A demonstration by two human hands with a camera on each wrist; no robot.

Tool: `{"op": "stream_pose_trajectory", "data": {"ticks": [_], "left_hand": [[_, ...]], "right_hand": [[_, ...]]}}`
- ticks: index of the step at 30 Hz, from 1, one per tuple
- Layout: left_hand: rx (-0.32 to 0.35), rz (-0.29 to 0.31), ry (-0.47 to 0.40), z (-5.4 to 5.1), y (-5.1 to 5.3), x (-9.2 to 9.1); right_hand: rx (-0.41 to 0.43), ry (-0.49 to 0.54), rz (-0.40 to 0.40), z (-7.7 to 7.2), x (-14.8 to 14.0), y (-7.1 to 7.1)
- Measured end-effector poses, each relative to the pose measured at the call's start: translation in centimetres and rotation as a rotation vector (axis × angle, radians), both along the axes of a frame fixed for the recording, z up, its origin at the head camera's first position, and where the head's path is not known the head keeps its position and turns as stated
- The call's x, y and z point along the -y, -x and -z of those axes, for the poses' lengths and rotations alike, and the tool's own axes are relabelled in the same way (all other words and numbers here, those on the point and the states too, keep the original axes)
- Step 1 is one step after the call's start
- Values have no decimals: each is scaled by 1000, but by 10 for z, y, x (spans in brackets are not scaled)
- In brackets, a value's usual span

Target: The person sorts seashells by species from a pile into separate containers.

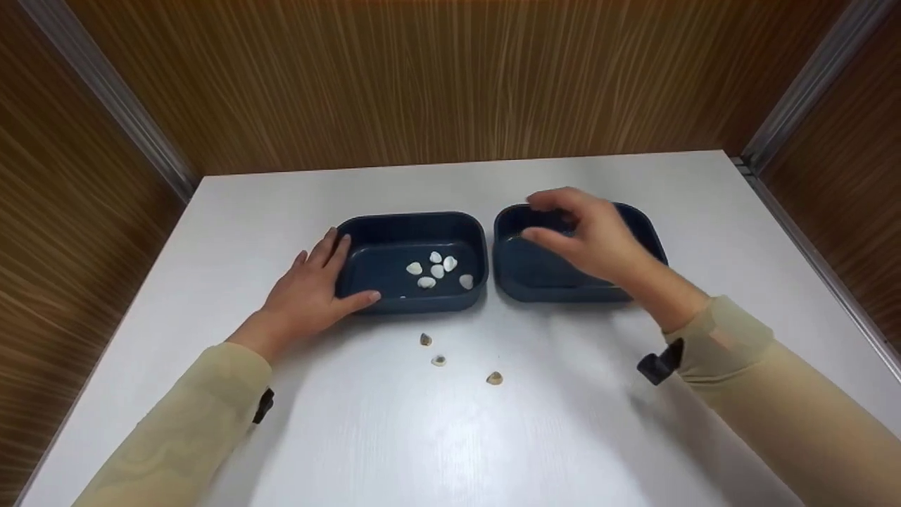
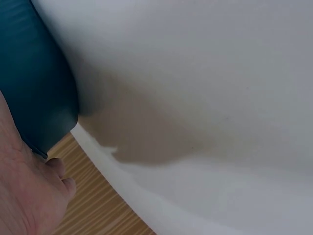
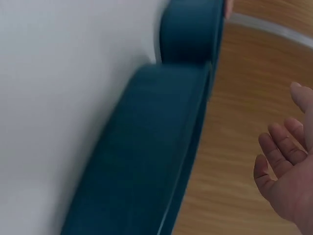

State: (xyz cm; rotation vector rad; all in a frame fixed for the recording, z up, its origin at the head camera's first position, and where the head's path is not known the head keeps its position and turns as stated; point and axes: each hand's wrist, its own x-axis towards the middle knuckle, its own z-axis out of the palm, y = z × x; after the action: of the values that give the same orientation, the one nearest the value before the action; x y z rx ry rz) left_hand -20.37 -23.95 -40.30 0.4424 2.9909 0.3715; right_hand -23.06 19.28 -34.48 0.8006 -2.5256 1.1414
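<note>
While the left hand point(image 1: 310, 292) rests at the left end of the left tray point(image 1: 443, 304), its thumb on the near rim and its fingers spread along the end wall without a clear grip, the right hand point(image 1: 595, 236) hangs above the right tray point(image 1: 545, 274), which stands just beside the left tray's right end. The right hand's thumb and fingers are parted and appear to hold nothing. White seashells point(image 1: 438, 271) lie grouped in the left tray, toward its right side, some of them touching. On the worktop point(image 1: 394, 436), three brownish seashells point(image 1: 426, 339) lie apart on the person's side of the left tray: two near its front wall, the third farther out, roughly in line with its right end. Much of the right tray is hidden behind the right hand, so whether it contains anything cannot be told. From here, uneven weight from the left hand could tip or slide the left tray, shifting the white seashells or knocking it into the right tray. Being small and rounded, the brownish seashells could slip from an off-centre pinch, and a low right sleeve point(image 1: 781, 401) could brush the outermost one away.
</note>
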Motion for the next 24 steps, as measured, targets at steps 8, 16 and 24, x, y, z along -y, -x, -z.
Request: {"op": "stream_pose_trajectory", "data": {"ticks": [8,16,24], "left_hand": [[-2,-11,-7,1,-4,5],[-12,-2,-23,3,-6,5],[-19,-12,-19,5,-6,7]], "right_hand": [[-17,-52,98,-3,-51,-4],[49,-106,205,15,-94,-8],[185,-176,194,39,-119,-12]]}}
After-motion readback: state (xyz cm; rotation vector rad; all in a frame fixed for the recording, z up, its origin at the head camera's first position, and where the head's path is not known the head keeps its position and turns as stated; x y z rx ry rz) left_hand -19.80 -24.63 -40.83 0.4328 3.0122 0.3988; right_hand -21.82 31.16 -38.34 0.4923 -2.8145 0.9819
